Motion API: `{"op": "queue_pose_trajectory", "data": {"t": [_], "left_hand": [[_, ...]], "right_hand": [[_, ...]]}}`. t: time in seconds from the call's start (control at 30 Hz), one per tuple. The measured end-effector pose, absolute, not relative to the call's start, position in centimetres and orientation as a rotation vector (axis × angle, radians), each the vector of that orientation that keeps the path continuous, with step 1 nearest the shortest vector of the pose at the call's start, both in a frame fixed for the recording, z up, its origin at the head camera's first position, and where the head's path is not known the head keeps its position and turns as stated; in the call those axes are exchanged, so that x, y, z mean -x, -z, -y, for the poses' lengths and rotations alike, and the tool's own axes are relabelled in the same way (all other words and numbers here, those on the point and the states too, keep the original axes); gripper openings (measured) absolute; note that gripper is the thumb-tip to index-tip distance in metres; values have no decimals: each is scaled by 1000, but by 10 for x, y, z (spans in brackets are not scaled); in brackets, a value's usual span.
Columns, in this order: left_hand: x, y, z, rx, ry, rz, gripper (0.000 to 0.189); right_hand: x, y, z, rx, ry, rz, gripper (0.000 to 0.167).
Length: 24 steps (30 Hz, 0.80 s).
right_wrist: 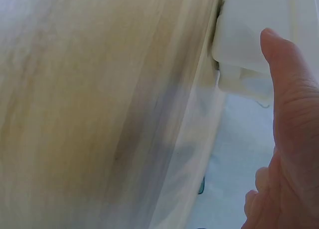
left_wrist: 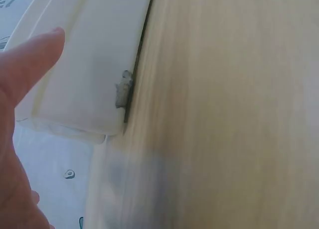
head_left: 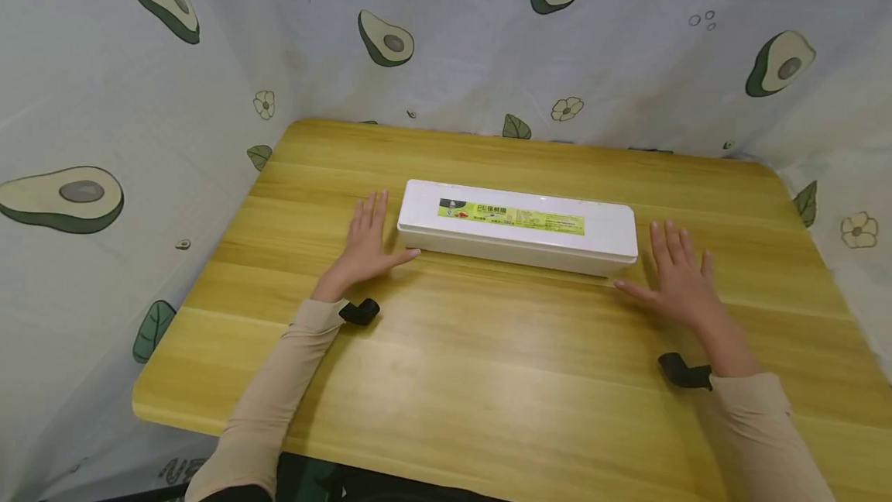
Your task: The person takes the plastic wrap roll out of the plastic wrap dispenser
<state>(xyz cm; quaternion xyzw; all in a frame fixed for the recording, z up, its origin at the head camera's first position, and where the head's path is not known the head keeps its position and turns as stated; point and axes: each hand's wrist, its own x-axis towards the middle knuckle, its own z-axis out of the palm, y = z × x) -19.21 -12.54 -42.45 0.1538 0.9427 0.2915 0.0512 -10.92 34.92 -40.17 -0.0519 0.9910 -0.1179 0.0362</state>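
A long white plastic box [head_left: 519, 227] with a yellow-green label lies across the middle of the wooden table [head_left: 488, 362]. My left hand [head_left: 368, 242] rests flat on the table just beside the box's left end, fingers straight, thumb reaching toward the box's front edge. My right hand [head_left: 679, 277] lies flat beside the box's right end, fingers spread, thumb near its corner. In the left wrist view the box [left_wrist: 84, 84] sits close by my thumb [left_wrist: 27, 64]. The right wrist view has my thumb [right_wrist: 286, 84] next to the box's end [right_wrist: 254, 34]. Neither hand grips anything.
A cloth [head_left: 453, 29] printed with avocados hangs round the table's back and sides. Black wrist straps [head_left: 361, 311] sit on both beige sleeves. Bare tabletop stretches in front of the box to the near edge.
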Motion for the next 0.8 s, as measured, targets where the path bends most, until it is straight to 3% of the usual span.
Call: {"op": "queue_pose_trajectory", "data": {"t": [0.8], "left_hand": [[214,439,105,-346,-1674,-2556,127]], "right_hand": [[105,391,-353,181,367,-3061,107]]}}
